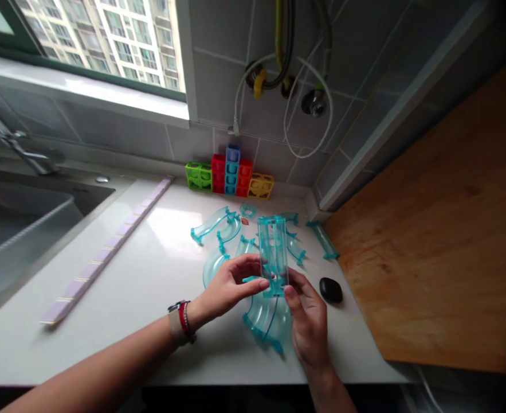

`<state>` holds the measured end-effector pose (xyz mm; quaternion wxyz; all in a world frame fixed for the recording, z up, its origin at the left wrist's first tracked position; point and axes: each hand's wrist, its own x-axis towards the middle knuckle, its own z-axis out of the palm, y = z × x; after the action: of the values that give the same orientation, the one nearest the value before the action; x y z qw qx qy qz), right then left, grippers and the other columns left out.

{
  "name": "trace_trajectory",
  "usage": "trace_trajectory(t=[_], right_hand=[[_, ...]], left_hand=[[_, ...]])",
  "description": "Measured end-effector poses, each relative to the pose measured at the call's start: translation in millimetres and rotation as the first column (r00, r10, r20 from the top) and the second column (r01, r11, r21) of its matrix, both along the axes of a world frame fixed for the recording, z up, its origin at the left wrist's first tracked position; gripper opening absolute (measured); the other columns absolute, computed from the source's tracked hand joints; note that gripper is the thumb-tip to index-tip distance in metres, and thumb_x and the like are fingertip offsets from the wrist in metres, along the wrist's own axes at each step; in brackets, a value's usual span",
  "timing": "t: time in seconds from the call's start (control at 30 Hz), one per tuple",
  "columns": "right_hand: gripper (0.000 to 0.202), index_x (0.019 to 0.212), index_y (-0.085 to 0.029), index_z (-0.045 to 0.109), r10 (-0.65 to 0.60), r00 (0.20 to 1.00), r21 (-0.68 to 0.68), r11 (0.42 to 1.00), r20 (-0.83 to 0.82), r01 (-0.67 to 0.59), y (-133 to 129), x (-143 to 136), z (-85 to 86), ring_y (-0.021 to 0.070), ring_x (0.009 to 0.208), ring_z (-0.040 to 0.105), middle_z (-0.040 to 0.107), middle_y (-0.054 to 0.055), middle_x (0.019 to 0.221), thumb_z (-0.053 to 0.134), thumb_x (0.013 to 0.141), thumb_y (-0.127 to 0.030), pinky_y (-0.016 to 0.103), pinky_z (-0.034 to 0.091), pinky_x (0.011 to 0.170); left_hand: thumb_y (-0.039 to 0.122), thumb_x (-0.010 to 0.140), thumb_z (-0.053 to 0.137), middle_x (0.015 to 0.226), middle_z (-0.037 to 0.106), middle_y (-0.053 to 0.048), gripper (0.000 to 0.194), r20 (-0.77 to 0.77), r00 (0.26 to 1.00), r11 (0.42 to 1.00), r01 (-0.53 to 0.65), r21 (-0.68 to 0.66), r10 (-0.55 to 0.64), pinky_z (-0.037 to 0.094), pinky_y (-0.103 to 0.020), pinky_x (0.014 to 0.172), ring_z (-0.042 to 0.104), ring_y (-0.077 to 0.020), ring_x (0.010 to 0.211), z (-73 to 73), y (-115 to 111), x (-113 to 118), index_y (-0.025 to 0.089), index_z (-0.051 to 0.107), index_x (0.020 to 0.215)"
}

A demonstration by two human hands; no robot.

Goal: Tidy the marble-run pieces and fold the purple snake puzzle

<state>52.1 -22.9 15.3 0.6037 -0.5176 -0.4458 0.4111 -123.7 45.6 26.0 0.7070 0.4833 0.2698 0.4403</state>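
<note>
Between my two hands stands a clear teal plastic track piece [273, 246], long and upright, held above the counter. My left hand [235, 279] grips its lower left side with thumb and fingers. On the lower right side, my right hand [308, 315] holds the same piece, thumb in front. Just below it lies a wide curved teal piece [267, 324]. Several more see-through teal pieces are spread behind, among them an S-shaped one [212, 225] and a curved one [213, 265] beside my left hand.
Against the tiled wall stand colourful plastic blocks [232, 172]. A long pale purple strip [110, 246] lies left, near the sink [93, 198]. A black rounded object [330, 291] and a straight teal piece [322, 240] lie by the wooden board [428, 241]. A white cable [329, 123] hangs above.
</note>
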Motion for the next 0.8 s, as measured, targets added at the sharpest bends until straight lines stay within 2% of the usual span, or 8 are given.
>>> trace_trajectory(t=[0.17,0.3,0.33,0.4,0.5,0.57,0.67,0.8], right_hand=[[0.036,0.129,-0.028,0.066,0.012,0.991,0.092,0.995,0.134,-0.025,-0.4,4.9,8.9,0.0244,0.112,0.063,0.062,0.009,0.133,0.069,0.096,-0.041,0.037,0.056,0.093],[0.032,0.129,-0.030,0.067,0.014,0.976,0.184,0.981,0.215,-0.054,-2.9,13.5,13.8,0.0242,0.112,0.064,0.062,0.008,0.130,0.067,0.098,-0.038,0.037,0.056,0.094],[0.028,0.125,-0.030,0.068,0.022,0.975,0.200,0.978,0.220,-0.067,-3.6,15.5,15.9,0.0236,0.110,0.065,0.063,0.007,0.128,0.065,0.099,-0.037,0.037,0.057,0.093],[0.022,0.120,-0.030,0.071,0.042,0.977,0.221,0.971,0.210,-0.089,-5.1,18.7,21.5,0.0220,0.107,0.066,0.065,0.006,0.124,0.063,0.100,-0.036,0.034,0.057,0.092],[0.018,0.113,-0.029,0.073,0.072,0.980,0.233,0.965,0.186,-0.116,-8.1,21.7,31.2,0.0213,0.105,0.068,0.068,0.005,0.116,0.062,0.101,-0.036,0.031,0.058,0.087],[0.017,0.109,-0.027,0.073,0.092,0.981,0.234,0.963,0.171,-0.131,-10.4,23.0,37.0,0.0210,0.102,0.069,0.070,0.004,0.111,0.062,0.101,-0.036,0.029,0.057,0.084],[0.017,0.107,-0.026,0.074,0.105,0.982,0.246,0.959,0.155,-0.141,-14.4,25.0,44.2,0.0201,0.097,0.070,0.072,0.004,0.106,0.061,0.101,-0.036,0.029,0.057,0.081],[0.018,0.105,-0.024,0.074,0.113,0.978,0.268,0.950,0.175,-0.157,-20.5,28.9,52.2,0.0196,0.091,0.070,0.073,0.004,0.102,0.061,0.101,-0.036,0.029,0.057,0.079]], left_hand=[[0.032,0.079,0.087,0.103,0.076,-0.011,0.040,-0.091,0.987,0.989,-0.125,0.081,0.132,0.059,-0.035,0.086,0.075,-0.0271,0.100,9.3,2.7,-10.1,0.016,0.067,0.110],[0.040,0.085,0.080,0.106,0.076,-0.011,0.042,-0.339,0.874,0.930,-0.274,0.246,0.347,0.059,-0.036,0.087,0.074,-0.0287,0.106,26.1,1.9,-54.6,0.017,0.065,0.117],[0.043,0.085,0.079,0.109,0.076,-0.012,0.046,-0.441,0.803,0.908,-0.289,0.303,0.402,0.059,-0.036,0.087,0.074,-0.0286,0.107,31.7,2.5,-71.7,0.018,0.064,0.120],[0.053,0.087,0.074,0.108,0.076,-0.009,0.051,-0.695,0.544,0.881,-0.249,0.401,0.470,0.059,-0.034,0.089,0.074,-0.0255,0.105,44.7,6.9,-108.7,0.019,0.064,0.123],[0.056,0.081,0.077,0.091,0.077,-0.009,0.057,-0.846,0.337,0.910,-0.188,0.370,0.414,0.060,-0.035,0.079,0.075,-0.0274,0.089,66.5,23.3,-157.4,0.013,0.069,0.116],[0.056,0.080,0.078,0.083,0.075,-0.007,0.053,-0.909,0.179,0.923,-0.166,0.348,0.375,0.059,-0.035,0.072,0.074,-0.0275,0.082,78.5,39.0,-177.2,0.012,0.072,0.109],[0.048,0.083,0.079,0.084,0.073,-0.005,0.039,-0.957,-0.047,0.946,-0.141,0.291,0.287,0.058,-0.035,0.074,0.072,-0.0246,0.082,85.1,63.1,-185.9,0.012,0.073,0.098],[0.039,0.099,0.066,0.108,0.071,-0.007,0.030,-0.967,-0.223,0.977,-0.138,0.160,0.126,0.061,-0.038,0.079,0.070,-0.0194,0.090,77.2,86.5,-175.2,0.014,0.067,0.115]])
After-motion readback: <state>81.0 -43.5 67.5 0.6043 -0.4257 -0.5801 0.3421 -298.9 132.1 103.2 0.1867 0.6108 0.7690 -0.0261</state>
